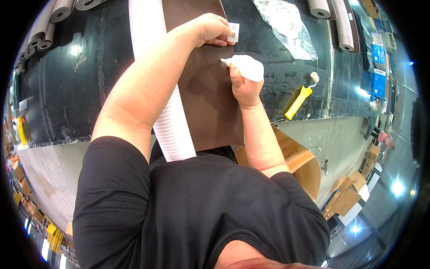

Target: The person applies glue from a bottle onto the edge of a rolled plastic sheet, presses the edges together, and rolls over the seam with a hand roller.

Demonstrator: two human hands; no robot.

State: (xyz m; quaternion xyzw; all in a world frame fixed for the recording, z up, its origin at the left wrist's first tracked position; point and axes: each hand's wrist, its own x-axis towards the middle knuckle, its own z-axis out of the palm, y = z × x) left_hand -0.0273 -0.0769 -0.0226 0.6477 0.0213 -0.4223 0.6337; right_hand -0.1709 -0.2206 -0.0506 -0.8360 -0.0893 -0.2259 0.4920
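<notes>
My left hand (214, 31) reaches over the brown textured mat (210, 98), pinching a small white label (234, 32) at the mat's right edge. Just nearer to me, my right hand (247, 89) is wrapped round a white squeeze bottle (248, 67). The bottle's narrow nozzle points left, above the mat close to its right edge; whether the tip touches the surface I cannot tell. Along the mat's left side runs a white ribbed strip (172, 130). The mat's near end hangs past the table edge, close to my body.
A paint roller with a yellow handle (298, 102) lies on the black table (89, 85), right of my right hand. Beyond it is a crumpled clear plastic bag (291, 29). Rolled mats (62, 10) rest at the far left and far right. A cardboard box (298, 157) stands below the table edge.
</notes>
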